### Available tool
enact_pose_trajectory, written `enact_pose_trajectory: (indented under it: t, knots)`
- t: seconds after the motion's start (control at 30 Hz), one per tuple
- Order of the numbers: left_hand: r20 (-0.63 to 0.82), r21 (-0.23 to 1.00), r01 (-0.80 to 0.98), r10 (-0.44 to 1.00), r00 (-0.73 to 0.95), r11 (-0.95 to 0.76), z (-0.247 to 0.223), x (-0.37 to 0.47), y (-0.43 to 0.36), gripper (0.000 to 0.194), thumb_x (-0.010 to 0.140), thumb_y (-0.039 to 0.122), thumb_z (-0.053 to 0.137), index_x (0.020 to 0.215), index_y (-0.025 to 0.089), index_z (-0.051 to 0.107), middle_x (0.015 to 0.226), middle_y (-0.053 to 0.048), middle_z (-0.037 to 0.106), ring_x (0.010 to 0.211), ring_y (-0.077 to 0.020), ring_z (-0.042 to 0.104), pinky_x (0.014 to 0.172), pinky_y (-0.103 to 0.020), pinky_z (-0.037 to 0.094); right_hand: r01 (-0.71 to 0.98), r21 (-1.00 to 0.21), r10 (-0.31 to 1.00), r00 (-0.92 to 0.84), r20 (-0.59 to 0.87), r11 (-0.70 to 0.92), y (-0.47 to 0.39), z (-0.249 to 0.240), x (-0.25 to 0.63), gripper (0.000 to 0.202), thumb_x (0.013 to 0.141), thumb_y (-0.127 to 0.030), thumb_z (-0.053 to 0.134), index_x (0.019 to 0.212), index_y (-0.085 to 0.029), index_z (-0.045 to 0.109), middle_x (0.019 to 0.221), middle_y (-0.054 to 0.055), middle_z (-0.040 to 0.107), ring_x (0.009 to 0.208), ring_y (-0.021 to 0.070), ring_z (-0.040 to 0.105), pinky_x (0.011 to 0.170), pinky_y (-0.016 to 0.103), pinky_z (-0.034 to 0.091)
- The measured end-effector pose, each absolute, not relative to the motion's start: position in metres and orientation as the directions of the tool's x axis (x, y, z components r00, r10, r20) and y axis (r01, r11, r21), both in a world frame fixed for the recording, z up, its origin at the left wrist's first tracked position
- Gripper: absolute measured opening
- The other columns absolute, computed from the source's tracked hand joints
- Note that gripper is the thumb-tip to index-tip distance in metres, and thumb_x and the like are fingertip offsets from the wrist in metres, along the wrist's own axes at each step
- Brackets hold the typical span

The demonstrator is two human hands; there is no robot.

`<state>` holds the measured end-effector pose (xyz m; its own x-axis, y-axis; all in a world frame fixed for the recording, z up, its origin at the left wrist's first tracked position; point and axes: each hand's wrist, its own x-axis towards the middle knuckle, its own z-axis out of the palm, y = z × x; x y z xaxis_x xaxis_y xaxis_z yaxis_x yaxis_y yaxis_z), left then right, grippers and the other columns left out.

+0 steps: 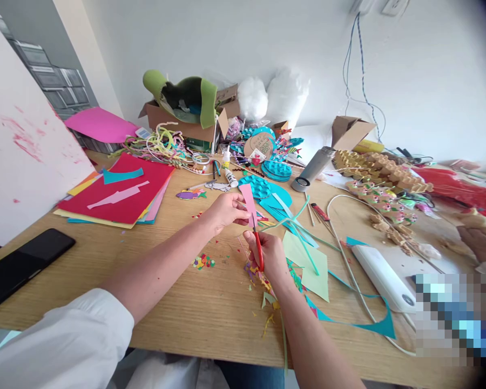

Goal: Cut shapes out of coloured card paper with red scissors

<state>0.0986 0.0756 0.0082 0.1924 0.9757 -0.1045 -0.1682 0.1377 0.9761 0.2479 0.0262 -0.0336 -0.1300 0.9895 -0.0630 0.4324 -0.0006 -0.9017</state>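
My left hand (230, 210) pinches a narrow strip of pink paper (249, 200), held upright above the table. In my right hand (270, 254) is a pair of scissors with red handles (260, 253). Their blades meet the lower end of the pink strip; how far they are closed I cannot make out. Below my hands lie small colourful paper scraps (263, 278) and a little heap of round confetti pieces (203, 261). A pale green sheet (314, 270) lies beside my right hand, with a turquoise pipe cleaner (305, 248) across it.
Stacked coloured paper (117, 194) lies at the left, near a black phone (28, 265). A steel flask (314, 168) lies behind my hands. To the right are a red utility knife (319, 212), a white cable (348, 259) and a white oblong device (383, 275).
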Motion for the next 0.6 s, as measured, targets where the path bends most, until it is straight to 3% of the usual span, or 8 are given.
enact_pose_trajectory:
  t: [0.43, 0.6]
  knots:
    - [-0.092, 0.98, -0.155, 0.976, 0.195, 0.123, 0.0065, 0.099, 0.0758, 0.024, 0.065, 0.0, 0.069, 0.085, 0.01, 0.063, 0.073, -0.006, 0.07, 0.062, -0.0154, 0.067, 0.059, -0.028, 0.054, 0.478, -0.874, 0.987, -0.162, 0.009, 0.086, 0.0271, -0.0372, 0.2493, 0.055, 0.077, -0.07, 0.055, 0.055, -0.019, 0.047, 0.043, 0.002, 0.056, 0.033, 0.0131, 0.05, 0.034, 0.021, 0.034]
    - [-0.098, 0.979, -0.161, 0.978, 0.186, 0.129, 0.005, 0.1006, 0.0759, 0.022, 0.065, -0.001, 0.067, 0.083, 0.01, 0.062, 0.072, -0.006, 0.07, 0.062, -0.0154, 0.067, 0.059, -0.028, 0.054, 0.459, -0.887, 0.989, -0.147, -0.021, 0.049, 0.0262, -0.0352, 0.2478, 0.056, 0.075, -0.072, 0.055, 0.056, -0.02, 0.047, 0.042, 0.001, 0.054, 0.032, 0.0131, 0.05, 0.033, 0.021, 0.033]
